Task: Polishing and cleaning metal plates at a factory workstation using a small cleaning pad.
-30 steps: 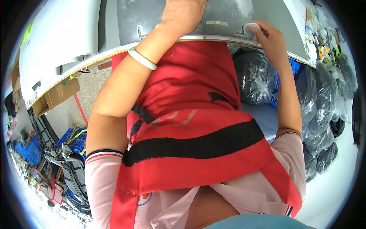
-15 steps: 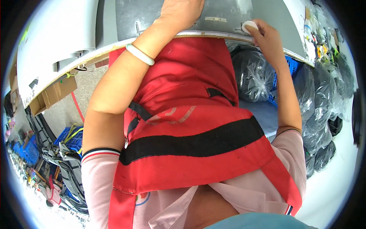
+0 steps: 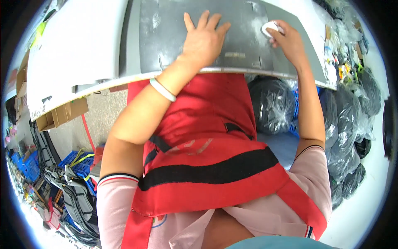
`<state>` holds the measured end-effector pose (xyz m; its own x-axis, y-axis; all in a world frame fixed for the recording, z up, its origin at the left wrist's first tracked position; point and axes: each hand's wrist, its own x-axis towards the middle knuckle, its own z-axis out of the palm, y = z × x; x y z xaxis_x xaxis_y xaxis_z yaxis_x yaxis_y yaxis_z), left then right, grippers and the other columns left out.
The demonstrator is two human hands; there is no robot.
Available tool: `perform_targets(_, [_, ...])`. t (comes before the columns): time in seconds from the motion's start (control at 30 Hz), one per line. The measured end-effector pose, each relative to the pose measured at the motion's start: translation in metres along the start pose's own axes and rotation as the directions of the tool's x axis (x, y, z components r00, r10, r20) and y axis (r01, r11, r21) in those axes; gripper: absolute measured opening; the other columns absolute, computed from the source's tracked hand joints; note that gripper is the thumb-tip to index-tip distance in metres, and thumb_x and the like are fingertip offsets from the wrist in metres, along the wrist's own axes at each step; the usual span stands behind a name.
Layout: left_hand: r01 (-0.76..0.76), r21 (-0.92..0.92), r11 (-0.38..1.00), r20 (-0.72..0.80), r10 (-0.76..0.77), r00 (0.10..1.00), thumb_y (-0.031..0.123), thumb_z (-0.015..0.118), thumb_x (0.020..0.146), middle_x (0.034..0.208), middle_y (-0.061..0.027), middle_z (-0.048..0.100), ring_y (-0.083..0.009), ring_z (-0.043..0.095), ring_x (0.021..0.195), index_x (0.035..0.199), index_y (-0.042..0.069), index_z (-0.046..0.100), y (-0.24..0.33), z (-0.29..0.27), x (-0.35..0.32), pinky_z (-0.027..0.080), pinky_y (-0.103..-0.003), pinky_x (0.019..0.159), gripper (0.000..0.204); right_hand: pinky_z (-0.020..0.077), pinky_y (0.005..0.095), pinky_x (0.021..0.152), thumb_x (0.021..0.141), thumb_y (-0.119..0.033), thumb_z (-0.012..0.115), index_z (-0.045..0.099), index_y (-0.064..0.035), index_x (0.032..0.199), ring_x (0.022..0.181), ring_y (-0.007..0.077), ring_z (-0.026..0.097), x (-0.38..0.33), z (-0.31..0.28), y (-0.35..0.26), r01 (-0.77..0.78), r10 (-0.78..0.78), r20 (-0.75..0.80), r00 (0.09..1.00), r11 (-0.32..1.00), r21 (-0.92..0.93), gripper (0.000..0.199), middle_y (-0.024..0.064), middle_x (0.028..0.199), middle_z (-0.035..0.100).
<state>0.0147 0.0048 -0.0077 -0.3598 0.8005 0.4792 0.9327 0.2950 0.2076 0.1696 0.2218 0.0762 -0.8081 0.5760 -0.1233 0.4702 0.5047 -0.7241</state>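
My left hand lies flat with spread fingers on a dark grey template sheet. A pale green bangle circles that wrist. In my right hand is a white rounded piece of chalk, pinched between thumb and fingers at the template's right edge. The template has small slots and white powdery smears, heaviest near the chalk. Under it lies a lighter grey sheet, showing on both sides. Both rest on a white table.
Black items in clear plastic bags stand under the table's right part, beside a blue crate. More bags line the right side. At lower left are a cardboard box, blue baskets and grey-black straps.
My left hand shows lower in the picture, with its fingers spread in view. The table edge and sheets also appear lower. The chalk in my right hand has moved further up the template's right side.
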Motion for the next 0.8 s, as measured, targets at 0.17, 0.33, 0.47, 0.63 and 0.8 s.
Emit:
perform_targets(0.17, [0.024,0.037,0.999,0.145,-0.029,0.989,0.022,0.057,0.097,0.144,-0.0064,0.050,-0.0336,0.038,0.142,0.137,0.021,0.059,0.009,-0.005,0.000,0.023,-0.076,0.110,0.040,0.0478,0.0253,0.064,0.096,-0.024,0.067,0.066,-0.0048,0.115,0.069,0.0090,0.058,0.075,0.003,0.010,0.149,-0.186,-0.135,0.973,0.958,-0.245,0.027,0.0025,0.079,0.065])
perform_targets(0.33, [0.048,0.021,0.999,0.160,-0.050,0.986,0.022,0.057,0.098,0.146,-0.0068,0.049,-0.0343,0.037,0.143,0.138,0.021,0.058,0.005,-0.006,0.001,0.022,-0.076,0.110,0.040,0.0483,0.0288,0.071,0.097,-0.027,0.066,0.070,-0.0081,0.113,0.071,0.0127,0.057,0.103,0.013,0.004,0.173,-0.218,-0.119,0.969,0.936,-0.307,0.025,0.0032,0.081,0.066])
perform_targets(0.47, [0.035,-0.005,0.999,0.163,-0.034,0.986,0.022,0.056,0.098,0.146,-0.0071,0.049,-0.0345,0.037,0.143,0.138,0.021,0.058,0.005,-0.006,0.006,0.022,-0.076,0.110,0.041,0.0496,0.0336,0.073,0.096,-0.028,0.066,0.069,-0.0084,0.115,0.071,0.0189,0.060,0.118,0.017,0.020,0.328,-0.434,-0.088,0.897,0.785,-0.525,0.027,0.0086,0.082,0.066])
perform_targets(0.63, [0.034,0.069,0.997,0.182,-0.046,0.982,0.022,0.056,0.098,0.146,-0.0066,0.049,-0.0335,0.036,0.144,0.139,0.021,0.057,0.004,-0.007,0.003,0.022,-0.076,0.110,0.041,0.0532,0.0333,0.074,0.097,-0.026,0.066,0.070,-0.0084,0.113,0.072,0.0167,0.063,0.115,0.019,-0.001,0.141,-0.218,-0.055,0.974,0.784,-0.605,0.025,0.0072,0.083,0.067])
perform_targets(0.8, [0.035,0.052,0.998,0.214,-0.045,0.976,0.023,0.055,0.098,0.148,-0.0061,0.046,-0.0334,0.035,0.145,0.142,0.022,0.054,0.006,-0.007,0.002,0.021,-0.076,0.111,0.044,0.0564,0.0272,0.063,0.095,-0.021,0.068,0.066,-0.0055,0.115,0.069,0.0089,0.064,0.112,0.024,0.011,0.018,-0.035,-0.200,0.979,0.996,-0.091,0.025,0.0031,0.083,0.069])
